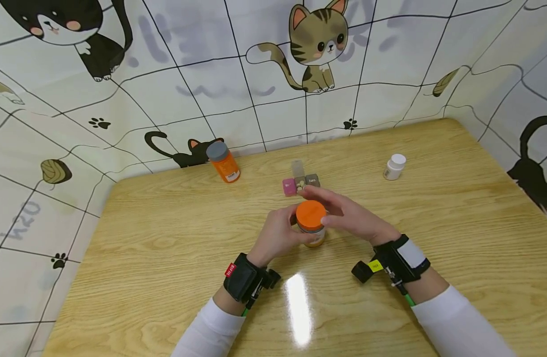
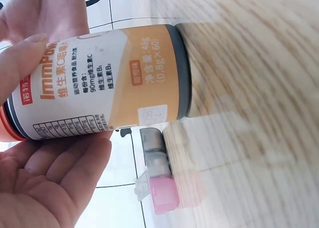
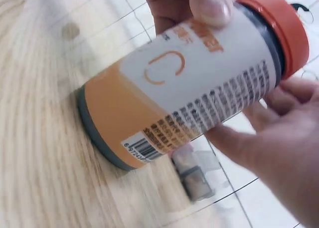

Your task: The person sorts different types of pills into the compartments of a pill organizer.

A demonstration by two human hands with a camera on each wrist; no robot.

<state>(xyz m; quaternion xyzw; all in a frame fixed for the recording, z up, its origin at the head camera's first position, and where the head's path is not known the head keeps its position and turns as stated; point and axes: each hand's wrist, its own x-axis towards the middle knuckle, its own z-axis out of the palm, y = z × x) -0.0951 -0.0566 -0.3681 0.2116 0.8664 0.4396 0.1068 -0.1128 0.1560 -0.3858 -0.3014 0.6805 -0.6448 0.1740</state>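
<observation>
One smooth, cylindrical bottle (image 1: 311, 222) is gripped by the left fingers (image 1: 287, 214), right fingers (image 1: 324, 196) relaxed alongside.

We look down on a wood-grained table (image 1: 166, 223) catching a bright streak of light (image 1: 299, 310), beside white, black-lined walls (image 1: 220, 89) bearing cartoon cats (image 1: 318, 44) and paw prints (image 1: 99, 123).

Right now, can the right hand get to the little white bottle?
Probably yes. The left hand holds the orange-lidded jar, the right hand looks loosely open, and nothing stands between it and the white bottle. It would need to stretch forward and right.
</observation>
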